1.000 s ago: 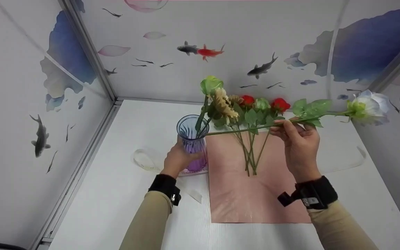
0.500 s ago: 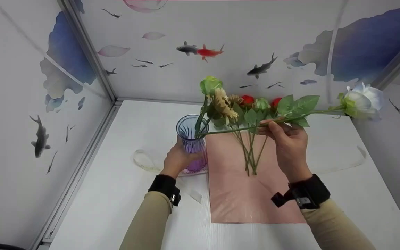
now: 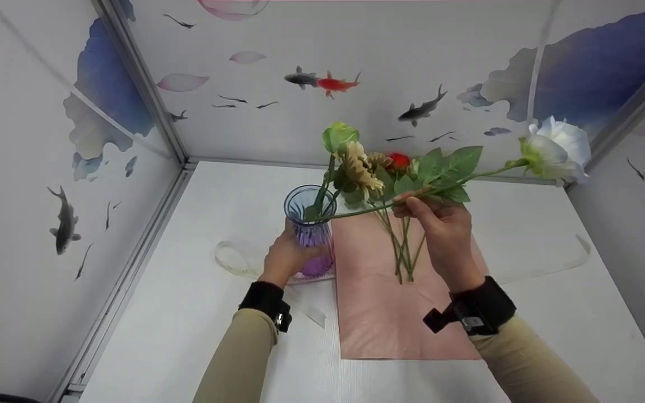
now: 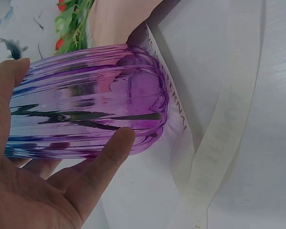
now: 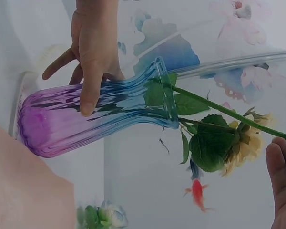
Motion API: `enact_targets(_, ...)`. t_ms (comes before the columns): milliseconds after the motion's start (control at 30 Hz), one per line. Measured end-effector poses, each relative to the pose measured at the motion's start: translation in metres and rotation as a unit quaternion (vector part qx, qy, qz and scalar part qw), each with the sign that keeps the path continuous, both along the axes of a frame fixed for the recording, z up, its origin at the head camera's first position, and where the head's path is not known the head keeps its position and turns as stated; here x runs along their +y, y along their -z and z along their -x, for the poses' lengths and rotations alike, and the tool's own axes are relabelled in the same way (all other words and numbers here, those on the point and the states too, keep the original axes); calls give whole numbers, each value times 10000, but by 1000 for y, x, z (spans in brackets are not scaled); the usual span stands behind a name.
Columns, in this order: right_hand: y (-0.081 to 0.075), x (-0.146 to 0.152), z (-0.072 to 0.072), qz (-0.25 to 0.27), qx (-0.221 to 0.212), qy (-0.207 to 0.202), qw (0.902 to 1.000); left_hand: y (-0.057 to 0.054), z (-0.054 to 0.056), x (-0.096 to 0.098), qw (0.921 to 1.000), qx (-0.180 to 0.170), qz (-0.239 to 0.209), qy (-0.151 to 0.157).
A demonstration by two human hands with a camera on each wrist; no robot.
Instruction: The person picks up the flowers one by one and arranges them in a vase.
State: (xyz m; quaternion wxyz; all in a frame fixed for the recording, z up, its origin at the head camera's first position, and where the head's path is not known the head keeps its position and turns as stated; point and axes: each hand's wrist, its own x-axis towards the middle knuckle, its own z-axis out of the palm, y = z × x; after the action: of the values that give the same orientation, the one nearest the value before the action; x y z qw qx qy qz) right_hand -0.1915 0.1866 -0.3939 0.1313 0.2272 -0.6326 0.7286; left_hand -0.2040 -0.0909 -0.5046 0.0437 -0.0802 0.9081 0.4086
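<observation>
My left hand point(image 3: 290, 256) grips the lower part of a ribbed glass vase point(image 3: 316, 260), blue at the rim and purple at the base. A light green flower point(image 3: 340, 137) and a beige daisy-like flower point(image 3: 363, 173) stand in it, leaning right. Between thumb and fingers, my right hand point(image 3: 440, 238) pinches the green stem of a white artificial rose point(image 3: 557, 150). That rose lies nearly level, its bloom to the right. Its stem's lower end crosses the vase rim point(image 5: 170, 98) into the mouth. How deep it reaches is hard to tell.
Pink wrapping paper point(image 3: 389, 324) lies right of the vase, with several stems across it and a red rose point(image 3: 399, 162) behind. Pale lettered ribbon point(image 4: 224, 129) curls beside the vase. Printed walls point(image 3: 322, 33) enclose the white table point(image 3: 177, 313) at the back and sides.
My right hand has moved left with the white rose, and its stem end has gone further left over the vase mouth. The bloom has risen slightly. My left hand and the vase stay put.
</observation>
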Motion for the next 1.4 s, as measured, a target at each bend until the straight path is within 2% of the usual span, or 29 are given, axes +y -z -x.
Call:
enact_targets(367, -5, -22, -2, -1093, 248, 409, 9929, 0, 1, 0, 10000, -54, 42, 17)
enact_targets(600, -8, -34, 1, -1083, -23, 292, 9937, 3, 2, 0, 9998, -189, -5, -87)
enact_targets(767, -5, -40, 4, -1168, -220, 312, 9924, 4, 2, 0, 9999, -124, -9, -37)
enact_targets(1000, -1, -46, 10, -1536, -527, 435, 9858, 4, 3, 0, 10000, -71, 37, -17)
enact_targets(1400, 5, -55, 19, -1367, -708, 229, 9878, 3, 3, -1, 9999, -131, 41, 0)
